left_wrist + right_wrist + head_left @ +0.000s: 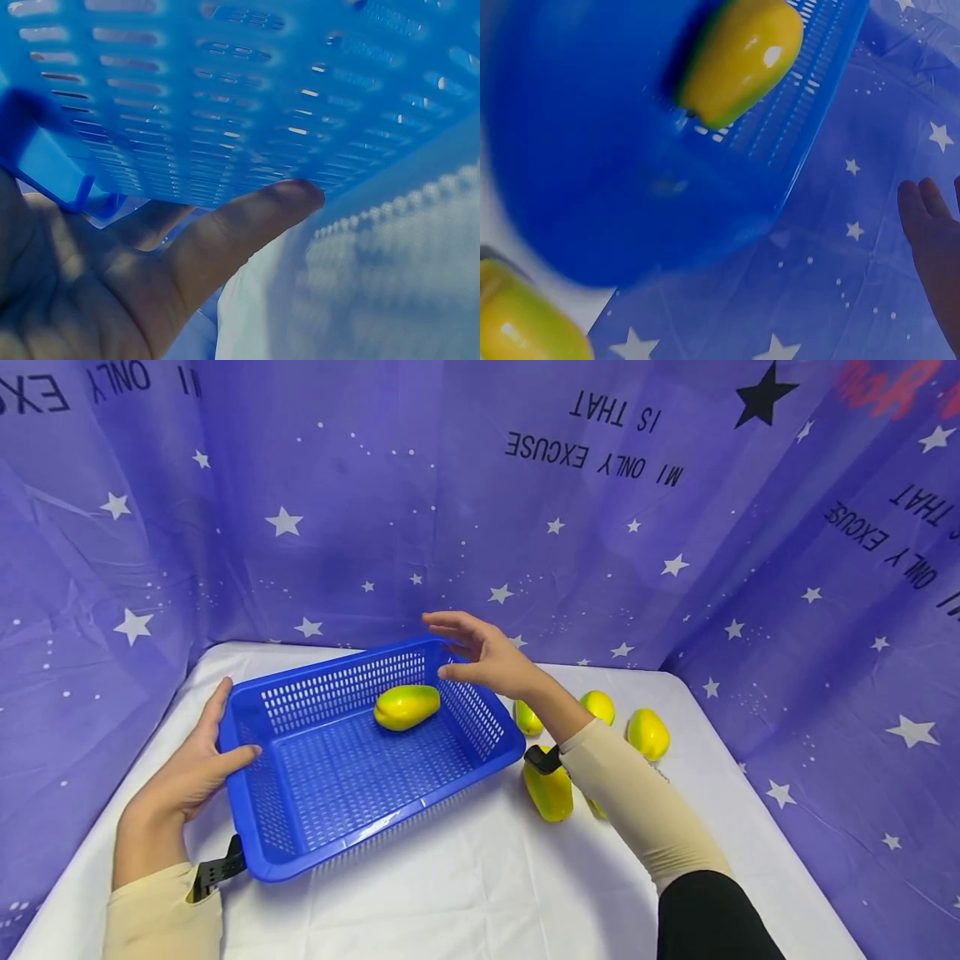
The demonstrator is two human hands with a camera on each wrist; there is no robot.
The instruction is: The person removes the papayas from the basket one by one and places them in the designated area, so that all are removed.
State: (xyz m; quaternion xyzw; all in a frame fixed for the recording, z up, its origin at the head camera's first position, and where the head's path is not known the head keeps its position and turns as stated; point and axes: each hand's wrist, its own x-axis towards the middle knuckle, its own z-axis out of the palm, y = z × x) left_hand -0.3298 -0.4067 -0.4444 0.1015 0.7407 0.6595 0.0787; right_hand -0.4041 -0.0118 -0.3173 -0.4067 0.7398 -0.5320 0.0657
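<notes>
A blue plastic basket (pixel 360 768) with slotted walls stands at a slant over the white table. My left hand (pixel 187 768) grips its left end, the thumb over the rim and the other fingers along the outside. From close up, the left wrist view shows the hand (pixel 112 277) against the slotted blue plastic (pixel 225 112). In the basket lies one glossy yellow-green fruit (pixel 407 707), shaped like a papaya or mango. My right hand (pixel 487 656) hovers above the basket's far right corner, fingers loosely bent, holding nothing.
Several more yellow-green fruits (pixel 648 734) lie on the white tablecloth (pixel 480 893) right of the basket, partly behind my right forearm (pixel 637 793). A purple star-printed curtain (pixel 465 527) hangs at the back and sides.
</notes>
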